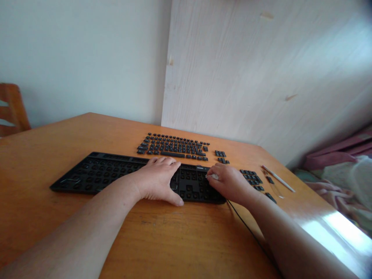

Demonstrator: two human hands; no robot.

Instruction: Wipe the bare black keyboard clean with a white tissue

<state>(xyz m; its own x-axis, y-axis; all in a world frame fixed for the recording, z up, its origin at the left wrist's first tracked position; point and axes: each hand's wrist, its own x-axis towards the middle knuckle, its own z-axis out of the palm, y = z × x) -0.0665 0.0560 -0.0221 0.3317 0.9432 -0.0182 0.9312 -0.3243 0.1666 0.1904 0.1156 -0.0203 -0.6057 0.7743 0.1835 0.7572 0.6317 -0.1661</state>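
A black keyboard (110, 170) with its keycaps off lies on the wooden table, its bare key sockets showing. Across its middle stretches my left hand (158, 178), the thumb at the near edge and the fingers over the far edge, gripping it. My right hand (228, 180) is closed in a pinch at the keyboard's right end. A small crumpled white tissue or cloth (214, 176) pokes out between its fingers, which touch the number-pad area. Part of the keyboard is hidden under both hands.
Loose black keycaps (174, 146) lie in rows behind the keyboard, with more keycaps (251, 177) to the right. A white pen-like stick (280, 179) and a wire keycap puller (270, 180) lie nearby. A black cable (244, 223) runs under my right forearm. The wall stands behind the table (162, 240).
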